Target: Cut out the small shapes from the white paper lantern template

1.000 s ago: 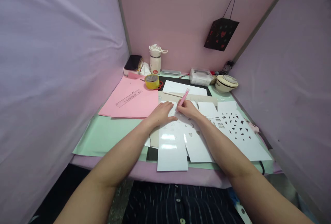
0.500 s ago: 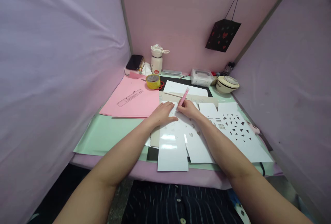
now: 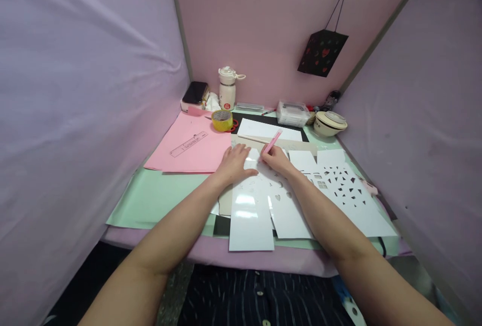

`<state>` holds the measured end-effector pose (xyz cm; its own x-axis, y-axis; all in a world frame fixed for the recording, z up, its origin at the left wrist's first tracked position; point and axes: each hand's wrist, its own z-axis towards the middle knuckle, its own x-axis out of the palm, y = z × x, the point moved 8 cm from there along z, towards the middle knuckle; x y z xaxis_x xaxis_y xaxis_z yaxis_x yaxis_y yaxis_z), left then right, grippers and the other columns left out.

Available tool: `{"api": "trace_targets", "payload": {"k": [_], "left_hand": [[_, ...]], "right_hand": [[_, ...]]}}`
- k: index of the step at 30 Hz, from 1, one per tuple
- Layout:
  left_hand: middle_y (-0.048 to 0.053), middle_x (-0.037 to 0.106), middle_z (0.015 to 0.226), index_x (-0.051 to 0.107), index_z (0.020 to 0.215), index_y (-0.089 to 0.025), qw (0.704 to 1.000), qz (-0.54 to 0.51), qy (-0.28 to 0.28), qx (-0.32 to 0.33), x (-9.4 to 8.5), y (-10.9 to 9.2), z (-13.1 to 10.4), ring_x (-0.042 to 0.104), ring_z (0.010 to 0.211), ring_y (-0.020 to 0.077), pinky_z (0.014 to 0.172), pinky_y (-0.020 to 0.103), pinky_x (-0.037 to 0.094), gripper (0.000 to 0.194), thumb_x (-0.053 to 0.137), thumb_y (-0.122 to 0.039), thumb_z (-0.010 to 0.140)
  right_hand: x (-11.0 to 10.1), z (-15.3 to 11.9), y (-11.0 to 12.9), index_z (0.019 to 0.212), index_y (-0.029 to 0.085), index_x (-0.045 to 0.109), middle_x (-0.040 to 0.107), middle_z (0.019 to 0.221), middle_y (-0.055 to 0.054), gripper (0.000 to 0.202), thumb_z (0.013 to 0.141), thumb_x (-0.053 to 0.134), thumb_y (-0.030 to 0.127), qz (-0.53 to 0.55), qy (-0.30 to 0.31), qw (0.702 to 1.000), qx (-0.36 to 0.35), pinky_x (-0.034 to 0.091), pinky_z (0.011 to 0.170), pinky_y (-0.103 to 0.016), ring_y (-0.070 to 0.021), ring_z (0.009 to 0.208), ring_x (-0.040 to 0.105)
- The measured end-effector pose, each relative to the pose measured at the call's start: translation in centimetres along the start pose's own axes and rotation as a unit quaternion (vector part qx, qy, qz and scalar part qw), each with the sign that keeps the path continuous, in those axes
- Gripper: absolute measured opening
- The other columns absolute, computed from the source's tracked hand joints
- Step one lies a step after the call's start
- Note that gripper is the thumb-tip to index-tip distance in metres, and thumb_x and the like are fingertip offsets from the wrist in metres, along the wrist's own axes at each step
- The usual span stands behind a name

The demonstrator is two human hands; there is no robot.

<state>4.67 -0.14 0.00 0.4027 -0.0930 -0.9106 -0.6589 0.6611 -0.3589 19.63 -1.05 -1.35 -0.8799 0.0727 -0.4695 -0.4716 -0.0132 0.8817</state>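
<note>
My left hand (image 3: pixel 234 164) lies flat with fingers spread on the upper part of a glossy white sheet (image 3: pixel 250 228). Faint outlines show on that sheet. Close by, my right hand (image 3: pixel 276 159) pinches a slim pink pen-shaped tool (image 3: pixel 274 141), tilted up to the right, its tip low against the sheet and too small to make out. Under my right forearm is a white sheet with cut-out hearts and moons (image 3: pixel 291 220). Farther right lies a white sheet with window-like and many angular cut-outs (image 3: pixel 348 198).
Pink paper (image 3: pixel 188 152) with a ruler (image 3: pixel 189 143) lies at left. Yellow tape (image 3: pixel 222 121) partly covers red-handled scissors (image 3: pixel 234 125). Behind stand a bottle (image 3: pixel 227 90), a clear box (image 3: pixel 292 113) and a lidded bowl (image 3: pixel 328 125). A black paper lantern (image 3: pixel 323 53) hangs at the back wall.
The pink tool's upper end has swung to the right, leaning more. My left hand has shifted slightly left, its fingers a little more apart. The sheets look unmoved.
</note>
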Motion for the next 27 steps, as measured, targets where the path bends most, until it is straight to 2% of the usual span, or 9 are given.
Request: {"api": "trace_targets", "payload": {"k": [4,7,9,12,14,16,18,21,27], "left_hand": [[0.023,0.045,0.146,0.037,0.144,-0.016,0.994,0.008,-0.029,-0.104,-0.8,2.0,-0.4,0.031,0.142,0.0407,0.112,0.062,0.02,0.076,0.065,-0.055,0.084],[0.02,0.048,0.145,0.037,0.144,-0.017,0.995,-0.042,-0.005,-0.086,-0.5,1.7,-0.3,0.031,0.143,0.0396,0.114,0.064,0.016,0.072,0.067,-0.046,0.085],[0.017,0.045,0.148,0.034,0.145,-0.02,0.987,-0.133,-0.034,-0.079,-1.1,1.6,-0.2,0.037,0.14,0.0347,0.115,0.056,0.027,0.073,0.069,-0.039,0.083],[0.016,0.039,0.153,0.019,0.152,-0.026,0.928,-0.323,-0.086,-0.162,-1.7,3.0,-0.5,0.055,0.127,0.0281,0.097,0.041,0.051,0.087,0.07,-0.033,0.082],[0.016,0.048,0.145,0.018,0.152,-0.026,0.869,-0.427,-0.064,-0.241,-1.0,3.8,-1.0,0.065,0.113,0.0259,0.083,0.037,0.058,0.086,0.069,-0.03,0.083],[0.016,0.062,0.129,0.04,0.142,-0.02,0.824,-0.497,0.006,-0.274,-0.2,3.3,-1.3,0.069,0.103,0.0262,0.077,0.035,0.059,0.066,0.068,-0.027,0.082],[0.015,0.071,0.11,0.061,0.116,-0.014,0.802,-0.524,0.075,-0.277,0.2,2.0,-1.6,0.071,0.095,0.0272,0.073,0.033,0.06,0.039,0.069,-0.023,0.079],[0.01,0.075,0.087,0.067,0.09,-0.014,0.812,-0.494,0.093,-0.295,-0.2,0.9,-2.2,0.072,0.083,0.0273,0.064,0.031,0.059,0.018,0.07,-0.016,0.073],[0.006,0.074,0.077,0.067,0.087,-0.013,0.819,-0.484,0.039,-0.304,-1.7,-0.5,-2.5,0.071,0.072,0.0226,0.061,0.027,0.055,0.018,0.067,-0.009,0.07]], "right_hand": [[-0.4,-0.2,-0.3,0.071,0.021,0.056,0.053,0.057,0.001,0.008,0.07,0.051,0.027,0.074,-0.011,0.997,0.014,0.029,0.046,-0.025,-0.0122,0.049,0.041],[-0.3,-0.3,0.1,0.071,0.02,0.056,0.052,0.057,0.002,0.008,0.071,0.053,0.028,0.106,-0.001,0.994,0.003,0.029,0.048,-0.025,-0.0116,0.05,0.041],[-0.3,-0.5,0.7,0.072,0.021,0.055,0.051,0.058,0.002,0.008,0.071,0.054,0.029,0.123,0.011,0.992,-0.006,0.03,0.049,-0.024,-0.0111,0.051,0.04],[-0.6,-0.9,1.7,0.074,0.021,0.053,0.049,0.058,0.003,0.01,0.072,0.056,0.03,0.138,0.023,0.99,-0.007,0.029,0.049,-0.024,-0.0105,0.05,0.038],[-1.1,-1.3,2.3,0.076,0.021,0.054,0.049,0.058,0.003,0.011,0.073,0.058,0.03,0.14,0.023,0.99,-0.009,0.028,0.049,-0.025,-0.0105,0.051,0.038],[-1.5,-1.8,2.5,0.077,0.021,0.057,0.05,0.06,0.003,0.011,0.072,0.061,0.03,0.137,0.024,0.99,-0.014,0.028,0.05,-0.025,-0.0108,0.052,0.039],[-1.8,-2.4,2.3,0.079,0.02,0.059,0.05,0.06,0.003,0.01,0.073,0.061,0.029,0.131,0.026,0.991,-0.015,0.028,0.05,-0.025,-0.011,0.053,0.039],[-2.0,-3.1,1.4,0.076,0.02,0.058,0.048,0.058,0.004,0.007,0.071,0.059,0.025,0.13,0.015,0.991,-0.012,0.027,0.05,-0.025,-0.011,0.053,0.038],[-1.1,-3.5,0.8,0.072,0.019,0.058,0.052,0.063,0.003,0.005,0.068,0.059,0.023,0.085,0.019,0.996,-0.021,0.032,0.054,-0.026,-0.0122,0.059,0.045]]}}
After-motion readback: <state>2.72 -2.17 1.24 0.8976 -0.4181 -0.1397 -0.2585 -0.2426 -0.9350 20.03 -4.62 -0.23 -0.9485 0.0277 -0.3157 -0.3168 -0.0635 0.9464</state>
